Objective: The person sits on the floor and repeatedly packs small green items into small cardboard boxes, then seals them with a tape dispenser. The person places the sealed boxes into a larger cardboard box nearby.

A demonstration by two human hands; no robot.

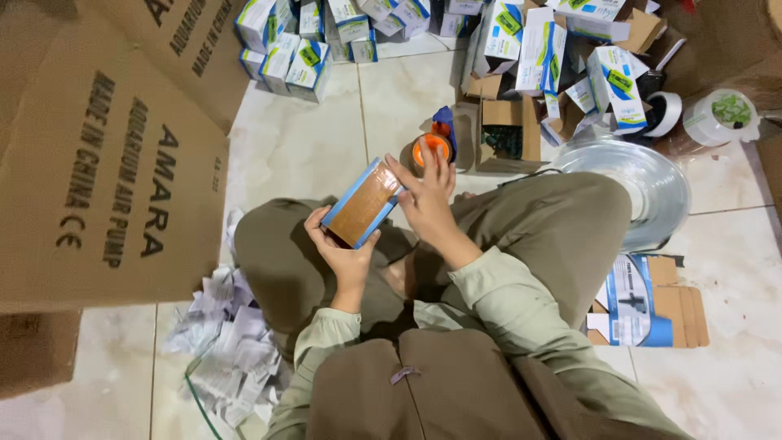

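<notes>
- A person sits on the tiled floor [309,138] with legs folded, dressed in olive-green clothes, and holds a small box [363,203] above the lap.
- The small box is flat, its brown cardboard face turned up and its edges blue and white. It is tilted, with one corner pointing toward the tape dispenser [433,143].
- The left hand [340,248] holds the small box from below: the fingers curl around its lower end and the thumb lies on the near edge, so this hand is closed on it.
- The right hand [425,194] is at the upper end of the small box. Its fingers are spread and rather straight; the fingertips touch the top corner, and I cannot tell if they really pinch it.
- The tape dispenser, orange with a blue part, stands on the floor just beyond the small box, almost behind the right hand.
- An open brown carton [507,130] lies beyond the small box and to its right, just beside the tape dispenser.
- Many white boxes with blue and green print [539,49] are piled farther away from the small box, along the top of the view.
- A large brown cardboard sheet [106,171] leans well to the left of the small box.
- Crumpled white papers [228,342] lie on the floor below and left of the small box.
- A round metal basin [643,183] sits to the right of the small box, behind the knee.
</notes>
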